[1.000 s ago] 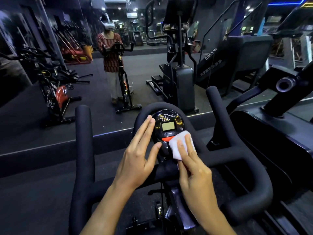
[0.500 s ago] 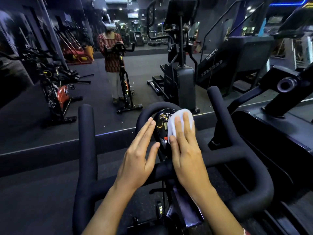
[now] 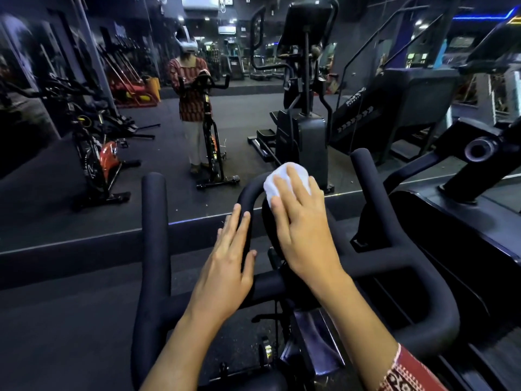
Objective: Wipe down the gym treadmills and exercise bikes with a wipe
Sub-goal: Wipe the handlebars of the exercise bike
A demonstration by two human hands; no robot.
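Both hands are at the exercise bike's [image 3: 394, 266] black handlebar loop [image 3: 248, 193]. The right hand [image 3: 301, 227] presses a white wipe [image 3: 271, 187] onto the loop's top. Its fingers [image 3: 293, 182] lie flat and slightly apart over the cloth, which bunches beneath and beyond them. The left hand [image 3: 225, 266] rests against the loop's left side, fingers straight and together.

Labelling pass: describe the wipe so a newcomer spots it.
Find the black padded handlebar of the nearest exercise bike. At the top of its centre loop, the right hand presses a crumpled white cloth wipe, the only white thing on it.
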